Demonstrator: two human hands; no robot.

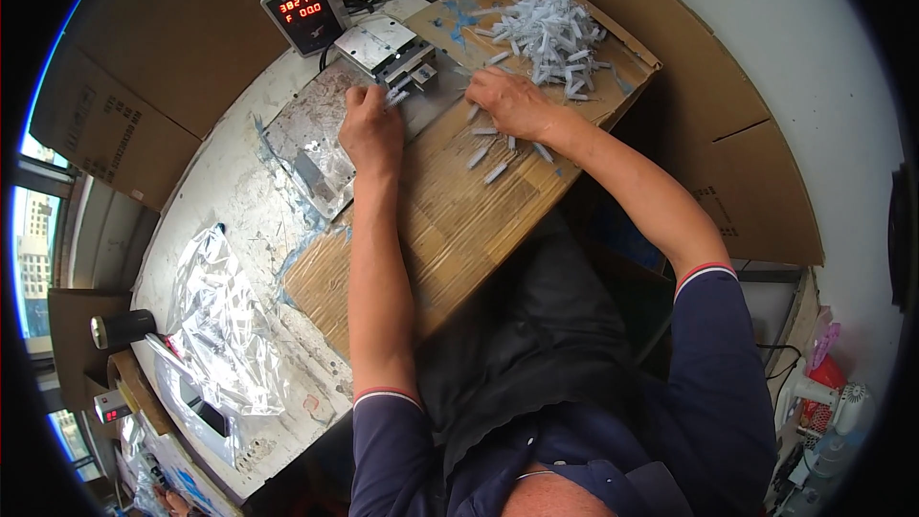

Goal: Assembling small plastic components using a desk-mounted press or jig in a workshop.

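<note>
My left hand (371,134) is closed with fingertips pinched on a small whitish plastic piece (397,93), just in front of a metal block fixture (410,59). My right hand (509,103) rests over the cardboard-covered surface (459,220), fingers curled together at the near left side of a heap of small whitish plastic pieces (555,33). What those fingers hold, if anything, I cannot make out. Several loose pieces (495,172) of the same kind lie below my right hand. A scuffed metal plate (316,148) extends under and left of my left hand.
A box with a red digital display (306,8) stands behind the fixture, with black cables beside it. Crumpled clear plastic film (225,325) covers part of the white table (215,196). Cardboard walls (124,86) surround the work area. Another person's hand (175,502) shows at the lower left.
</note>
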